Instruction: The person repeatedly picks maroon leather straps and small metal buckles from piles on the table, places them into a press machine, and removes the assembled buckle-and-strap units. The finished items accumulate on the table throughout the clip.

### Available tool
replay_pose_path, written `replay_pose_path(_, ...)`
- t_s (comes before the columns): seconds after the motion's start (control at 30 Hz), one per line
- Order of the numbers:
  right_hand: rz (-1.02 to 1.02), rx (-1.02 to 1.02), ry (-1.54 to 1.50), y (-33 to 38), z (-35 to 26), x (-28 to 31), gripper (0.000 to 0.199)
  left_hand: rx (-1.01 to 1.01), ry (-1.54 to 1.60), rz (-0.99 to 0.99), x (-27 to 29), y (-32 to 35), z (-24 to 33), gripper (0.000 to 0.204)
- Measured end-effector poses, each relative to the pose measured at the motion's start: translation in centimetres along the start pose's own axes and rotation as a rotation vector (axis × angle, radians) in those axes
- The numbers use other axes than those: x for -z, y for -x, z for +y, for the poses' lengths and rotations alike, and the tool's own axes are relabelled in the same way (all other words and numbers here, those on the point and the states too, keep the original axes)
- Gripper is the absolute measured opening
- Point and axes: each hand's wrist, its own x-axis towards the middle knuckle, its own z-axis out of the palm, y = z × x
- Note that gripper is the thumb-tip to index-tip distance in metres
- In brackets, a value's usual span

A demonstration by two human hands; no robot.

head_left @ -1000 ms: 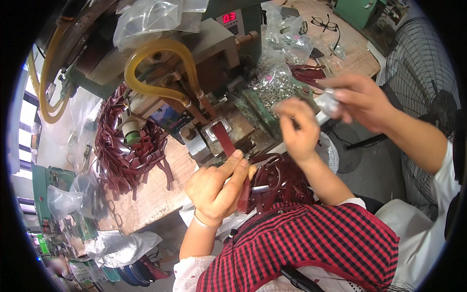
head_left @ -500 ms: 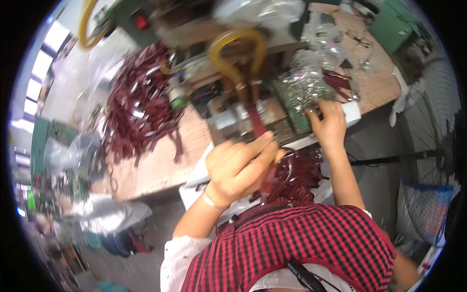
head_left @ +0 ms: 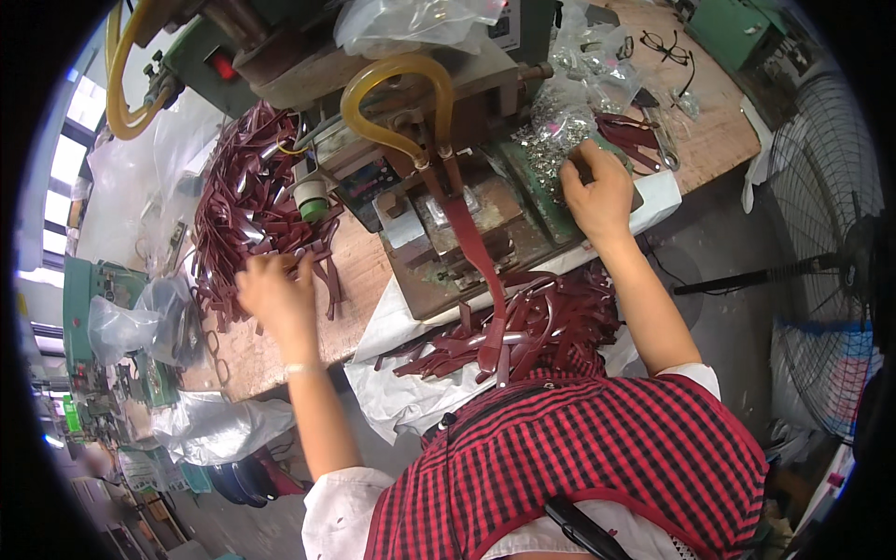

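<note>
A worn, pale wooden desk (head_left: 359, 271) carries a heap of dark red leather straps (head_left: 245, 210) at its left, with a green metal press machine (head_left: 439, 140) standing in the middle. To the right lie a pile of small silvery metal fittings (head_left: 553, 131), clear plastic bags (head_left: 597, 51) and black-framed spectacles (head_left: 670, 47).

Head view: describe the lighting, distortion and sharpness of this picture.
Head view: daylight from windows at the left edge, blown out white; fisheye bending curves the wooden bench and leaves a black rim around the picture; the centre is sharp, with the left hand at the pile of dark red straps and the right hand at the metal fittings; the lower left corner is soft and blurred.
</note>
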Motion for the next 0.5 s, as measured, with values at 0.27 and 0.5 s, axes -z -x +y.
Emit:
replay_pose_path(0.27, -0.034, -0.222, -0.310, 3.1, 1.3, 2.9, 0.020, -0.045, 0.045, -0.327, -8.6, 0.8, -1.0, 0.018)
replay_pose_path(0.5, -0.093, -0.260, -0.354, 1.1, -2.0, 2.8, 0.016, -0.036, 0.345, -0.429, -6.8, 0.8, 0.7, 0.034)
